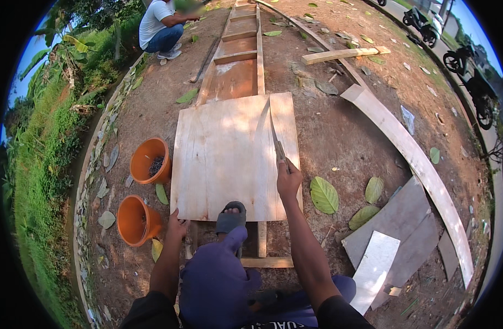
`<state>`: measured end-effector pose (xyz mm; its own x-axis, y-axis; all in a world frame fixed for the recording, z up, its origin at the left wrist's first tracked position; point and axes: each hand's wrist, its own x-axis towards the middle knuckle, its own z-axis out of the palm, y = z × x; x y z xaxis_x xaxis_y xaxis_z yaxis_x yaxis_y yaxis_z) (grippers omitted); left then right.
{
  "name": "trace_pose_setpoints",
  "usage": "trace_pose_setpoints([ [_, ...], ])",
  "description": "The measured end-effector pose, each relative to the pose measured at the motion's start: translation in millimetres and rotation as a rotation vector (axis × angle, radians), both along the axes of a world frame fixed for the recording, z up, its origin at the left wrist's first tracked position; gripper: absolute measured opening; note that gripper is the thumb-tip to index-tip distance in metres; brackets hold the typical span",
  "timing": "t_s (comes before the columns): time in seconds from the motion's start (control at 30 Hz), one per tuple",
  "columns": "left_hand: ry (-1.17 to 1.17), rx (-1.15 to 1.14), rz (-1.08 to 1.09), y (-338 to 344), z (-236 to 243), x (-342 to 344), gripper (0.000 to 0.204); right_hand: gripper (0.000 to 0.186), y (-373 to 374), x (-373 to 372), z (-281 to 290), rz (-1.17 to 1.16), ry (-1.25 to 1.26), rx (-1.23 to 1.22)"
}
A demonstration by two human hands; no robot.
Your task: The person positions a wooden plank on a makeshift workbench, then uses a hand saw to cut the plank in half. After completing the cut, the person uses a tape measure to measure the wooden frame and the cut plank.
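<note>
A pale plywood sheet (224,159) lies across a long ladder-like wooden frame (261,68). My right hand (289,178) is closed round the handle of a handsaw (278,143). Its blade points away from me along a dark line, which parts a narrow strip on the right of the sheet from the rest. At the sheet's near left corner, my left hand (177,225) grips the edge, its thumb on top and its other fingers partly hidden. My sandalled foot (230,218) presses on the near edge between both hands.
Two orange buckets (135,221) stand left of the sheet, the farther one holding small dark pieces, perhaps nails. Offcut boards (391,236) and a long plank (421,164) lie at the right. A person (166,27) squats at the far left. Motorbikes (424,26) stand beyond.
</note>
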<state>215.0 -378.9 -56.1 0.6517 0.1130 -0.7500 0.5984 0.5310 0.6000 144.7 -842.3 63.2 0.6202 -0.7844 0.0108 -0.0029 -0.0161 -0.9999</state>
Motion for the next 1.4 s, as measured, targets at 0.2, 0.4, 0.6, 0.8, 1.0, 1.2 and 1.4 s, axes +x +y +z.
trace_pose_setpoints([
  [0.2,-0.258,0.281,-0.241,-99.6,7.0,-6.6,0.091,0.039,1.0,38.3,-59.7,-0.083,0.108,-0.083],
  [0.4,-0.425,1.067,-1.219,-161.5,-2.9,42.1,0.113,0.038,25.2,65.3,-73.9,-0.068,0.134,-0.039],
  [0.6,-0.296,1.414,-1.503,-186.8,6.2,31.1,0.133,0.037,33.0,67.5,-81.1,-0.097,0.103,-0.007],
  [0.8,-0.315,1.419,-1.513,-194.3,-1.4,51.4,0.132,0.035,11.3,74.7,-78.5,-0.043,0.05,0.197],
  [1.0,-0.289,1.392,-1.486,-206.3,2.8,104.7,0.133,0.038,4.2,105.8,-56.7,-0.134,0.027,0.117],
  [1.2,-0.259,1.372,-1.49,-210.2,3.2,112.6,0.133,0.043,-10.4,109.8,-49.5,-0.052,0.232,-0.019],
  [1.4,-0.237,1.373,-1.502,-213.7,6.9,109.3,0.133,0.046,0.5,106.1,-54.5,-0.009,0.187,-0.008],
])
